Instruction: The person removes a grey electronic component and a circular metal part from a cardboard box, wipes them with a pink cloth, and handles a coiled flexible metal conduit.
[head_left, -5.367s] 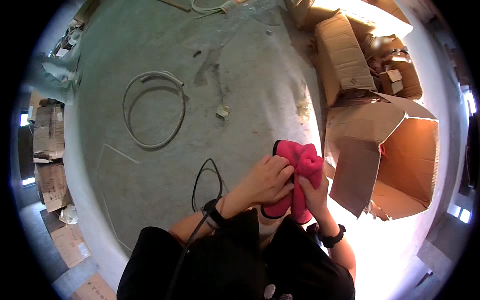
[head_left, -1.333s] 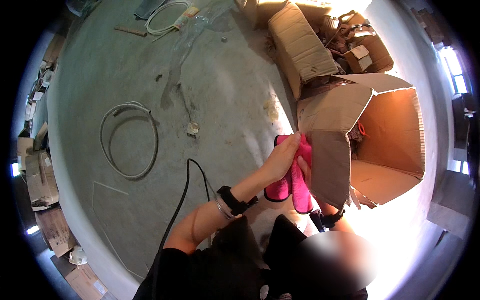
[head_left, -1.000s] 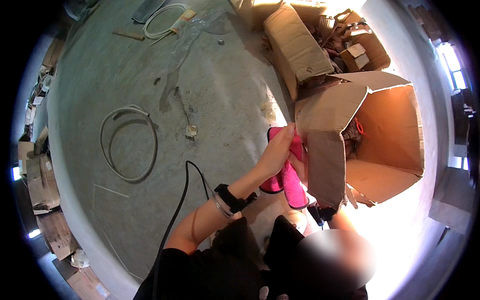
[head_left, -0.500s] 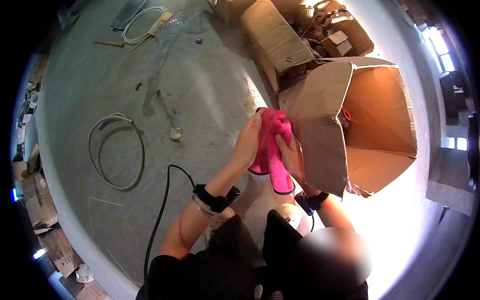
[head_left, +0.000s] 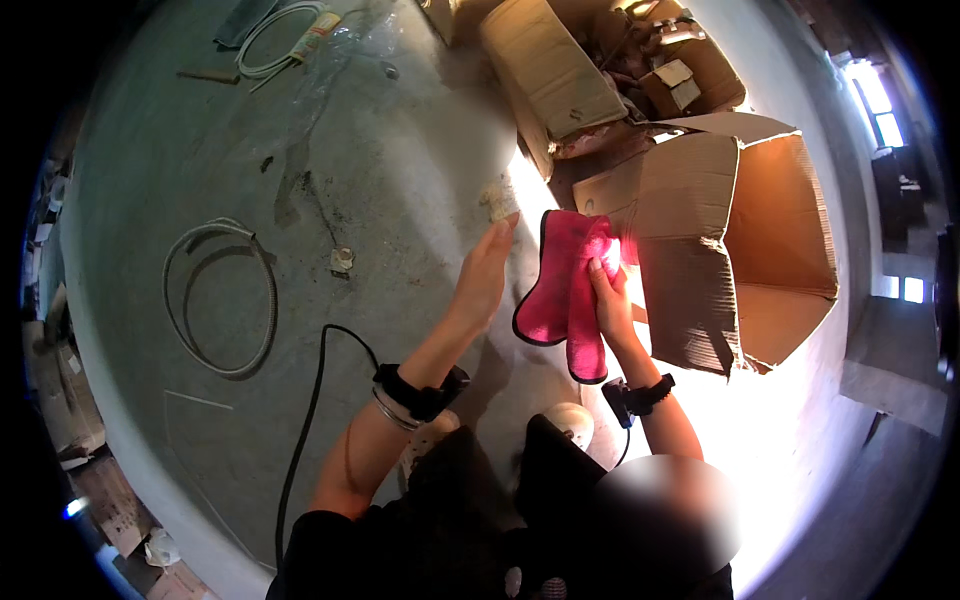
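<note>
A pink cloth (head_left: pixel 556 290) with dark edging hangs partly folded from my right hand (head_left: pixel 612 297), whose thumb and fingers grip it near its right side. Bright light falls across its upper right part. My left hand (head_left: pixel 486 272) is off the cloth, a little to its left, with the fingers stretched out and nothing in them. Just right of the cloth stands an open cardboard box (head_left: pixel 690 270), its opening turned to the right. Dark bands with small devices are on both my wrists.
Farther back, another cardboard box (head_left: pixel 555 75) holds mixed scraps. A coiled grey hose (head_left: pixel 270 300) lies on the floor at left, and a white coiled cable (head_left: pixel 250 60) at the far left. A black cord (head_left: pixel 318 400) runs beside my left arm. Flattened cardboard (head_left: pixel 70 400) lines the left edge.
My left hand has let go of the cloth and moved slightly left. My right hand has carried the cloth a little to the right, where it hangs more spread out.
</note>
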